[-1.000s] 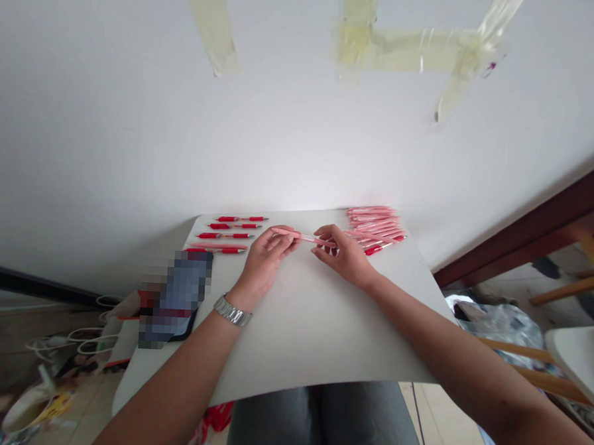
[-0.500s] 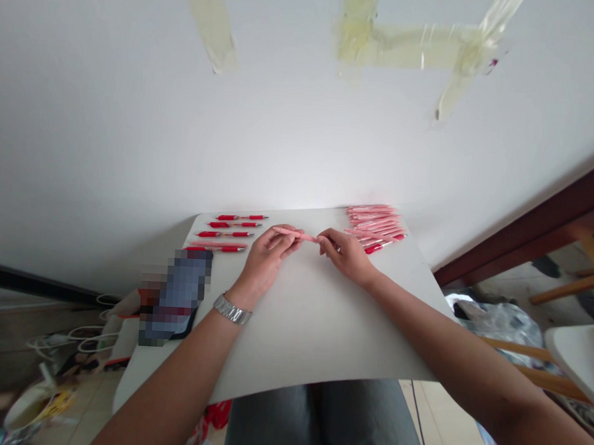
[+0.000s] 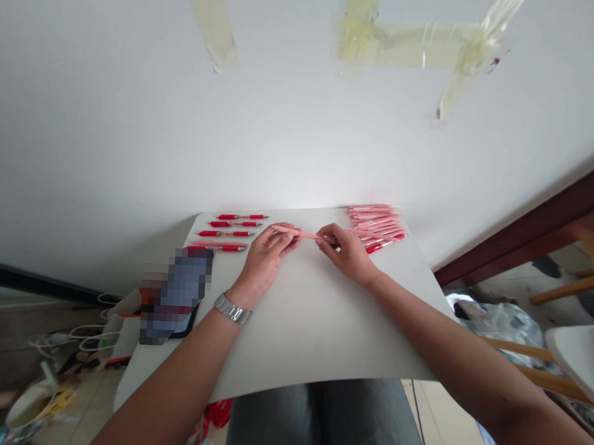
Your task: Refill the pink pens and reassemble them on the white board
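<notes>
Between thumb and fingers, my left hand (image 3: 270, 246) grips a slim pink stick (image 3: 307, 235), shaped like a pen refill, that lies nearly level above the table. My right hand (image 3: 344, 250) pinches its right end, and the fingertips partly cover that end. Left of my hands, several red pens (image 3: 234, 234) lie in a row, with another slim pink stick (image 3: 211, 243) beside the nearest one. A pile of slim pink sticks (image 3: 377, 219) sits beyond my right hand, and a red pen (image 3: 386, 244) lies at its near side, partly hidden by that hand.
The white table (image 3: 316, 323) stands against a wall (image 3: 282, 129) with strips of yellowed tape. A dark phone-like slab (image 3: 181, 296), pixelated, rests at the table's left edge. Cables (image 3: 92, 334) are on the left, and a clear plastic bag (image 3: 501, 323) is on the right.
The right fingers have shifted slightly along the pink stick, and more of it shows between my hands. My left hand stays almost where it was, still gripping.
</notes>
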Tool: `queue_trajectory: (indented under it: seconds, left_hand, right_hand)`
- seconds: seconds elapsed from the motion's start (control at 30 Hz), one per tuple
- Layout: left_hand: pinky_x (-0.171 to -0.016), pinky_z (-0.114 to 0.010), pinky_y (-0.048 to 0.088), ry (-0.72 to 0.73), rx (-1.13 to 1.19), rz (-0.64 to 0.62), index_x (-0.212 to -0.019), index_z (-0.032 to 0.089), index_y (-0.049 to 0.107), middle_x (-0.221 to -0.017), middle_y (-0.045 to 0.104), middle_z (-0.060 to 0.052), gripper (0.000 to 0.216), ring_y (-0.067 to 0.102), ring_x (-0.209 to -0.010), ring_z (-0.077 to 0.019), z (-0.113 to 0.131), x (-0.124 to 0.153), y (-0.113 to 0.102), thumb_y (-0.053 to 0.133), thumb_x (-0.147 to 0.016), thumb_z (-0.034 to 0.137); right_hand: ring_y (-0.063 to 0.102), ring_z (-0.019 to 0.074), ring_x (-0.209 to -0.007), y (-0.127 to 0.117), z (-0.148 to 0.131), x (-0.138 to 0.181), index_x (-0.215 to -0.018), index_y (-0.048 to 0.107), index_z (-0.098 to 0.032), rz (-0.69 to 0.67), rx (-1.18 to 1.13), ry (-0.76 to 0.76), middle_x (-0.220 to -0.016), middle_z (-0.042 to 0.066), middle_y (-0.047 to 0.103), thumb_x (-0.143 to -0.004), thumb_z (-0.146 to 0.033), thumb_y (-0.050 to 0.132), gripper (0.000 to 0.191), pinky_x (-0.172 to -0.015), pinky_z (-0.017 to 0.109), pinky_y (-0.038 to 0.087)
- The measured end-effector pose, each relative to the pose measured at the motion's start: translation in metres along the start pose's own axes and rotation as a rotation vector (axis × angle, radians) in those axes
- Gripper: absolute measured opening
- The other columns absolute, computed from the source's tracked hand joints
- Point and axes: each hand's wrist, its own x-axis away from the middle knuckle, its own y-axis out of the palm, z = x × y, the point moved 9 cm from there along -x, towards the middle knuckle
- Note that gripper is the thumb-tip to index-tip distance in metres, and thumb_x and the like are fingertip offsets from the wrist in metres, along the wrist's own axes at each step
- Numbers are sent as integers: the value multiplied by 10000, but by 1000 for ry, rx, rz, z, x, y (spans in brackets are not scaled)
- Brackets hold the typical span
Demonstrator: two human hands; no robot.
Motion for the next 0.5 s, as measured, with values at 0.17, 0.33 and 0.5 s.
queue_trajectory:
  seconds: [0.17, 0.33, 0.5]
  left_hand:
    - [-1146, -442, 549, 14, -2, -7, -1021, 210, 751, -1175, 761, -69, 245, 732, -1146, -211, 2, 1, 2, 865, -874, 369]
    - [-1133, -431, 558, 35, 2, 8, -996, 206, 736, -1157, 755, -60, 228, 734, -1128, -201, 4, 0, 1, 861, -878, 355]
    - [-1132, -434, 556, 31, -5, 30, -999, 208, 732, -1144, 761, -62, 257, 730, -1139, -206, 3, -1, -2, 873, -863, 374]
  right_hand:
    - [656, 169, -731, 2, -3, 0, -1050, 664, -224, -38, -49, 22, -853, 30, 749, -1064, -532, 559, 325, -709, 295, 488]
    - [638, 164, -732, 1, -4, 1, -1123, 664, -236, -31, -28, 12, -845, 13, 723, -1048, -491, 589, 276, -702, 289, 484]
    - [622, 167, -751, 0, -3, 0, -1116, 621, -243, -9, -38, -9, -893, 14, 717, -1004, -429, 637, 218, -703, 291, 493]
